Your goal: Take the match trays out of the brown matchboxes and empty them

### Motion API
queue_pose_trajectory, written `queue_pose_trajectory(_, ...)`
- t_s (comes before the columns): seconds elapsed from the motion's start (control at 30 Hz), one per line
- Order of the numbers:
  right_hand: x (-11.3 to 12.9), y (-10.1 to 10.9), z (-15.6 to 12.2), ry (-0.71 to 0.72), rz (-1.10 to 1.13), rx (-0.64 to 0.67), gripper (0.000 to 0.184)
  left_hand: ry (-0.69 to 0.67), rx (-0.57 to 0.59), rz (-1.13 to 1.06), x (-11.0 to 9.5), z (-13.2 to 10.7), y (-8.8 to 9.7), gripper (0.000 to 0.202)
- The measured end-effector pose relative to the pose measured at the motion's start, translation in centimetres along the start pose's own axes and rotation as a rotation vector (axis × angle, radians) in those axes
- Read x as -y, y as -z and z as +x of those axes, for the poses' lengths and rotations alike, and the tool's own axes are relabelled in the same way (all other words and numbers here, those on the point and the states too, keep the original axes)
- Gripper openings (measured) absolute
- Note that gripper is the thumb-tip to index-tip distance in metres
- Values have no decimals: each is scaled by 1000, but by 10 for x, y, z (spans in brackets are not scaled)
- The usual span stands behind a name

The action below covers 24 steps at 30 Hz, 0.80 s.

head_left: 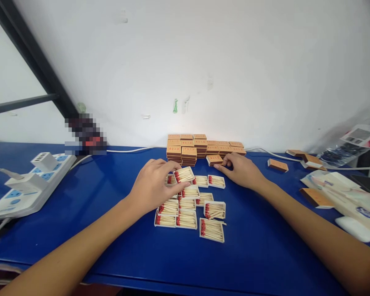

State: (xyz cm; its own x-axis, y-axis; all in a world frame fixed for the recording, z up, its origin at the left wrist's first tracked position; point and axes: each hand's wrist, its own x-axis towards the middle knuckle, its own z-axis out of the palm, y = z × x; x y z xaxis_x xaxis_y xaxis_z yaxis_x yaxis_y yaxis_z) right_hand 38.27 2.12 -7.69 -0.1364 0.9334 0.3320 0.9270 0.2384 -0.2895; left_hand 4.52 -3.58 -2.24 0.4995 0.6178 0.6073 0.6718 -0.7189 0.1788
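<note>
My left hand (pixel 152 185) is closed on a white match tray (pixel 184 175) full of red-tipped matches, lifted slightly above several other open trays (pixel 189 211) lying in rows on the blue table (pixel 111 197). My right hand (pixel 239 168) rests further back, fingers pinched on a single orange matchbox sleeve (pixel 215 159). Just behind it stands a stack of orange matchbox sleeves (pixel 200 146) against the white wall.
A white power strip (pixel 31 183) with plugs lies at the left. Loose orange sleeves (pixel 277 165), a flat brown piece (pixel 316 197), plastic packets (pixel 342 193) and a white block (pixel 356 228) lie at the right. A white cable (pixel 126 150) runs along the wall.
</note>
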Motion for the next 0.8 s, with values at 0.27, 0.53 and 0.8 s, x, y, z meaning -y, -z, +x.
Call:
queue_pose_trajectory(0.27, 6, -4, 5, -13, 31, 11, 37, -18, -16, -3, 0, 0, -2, 39)
queue_pose_trajectory(0.53, 20, 3, 3, -140, -110, -37, 44, -13, -17, 1, 0, 0, -2, 40)
queue_pose_trajectory(0.8, 55, 4, 8, -287, -254, -6, 68, -16, -38, 11, -1, 0, -1, 37)
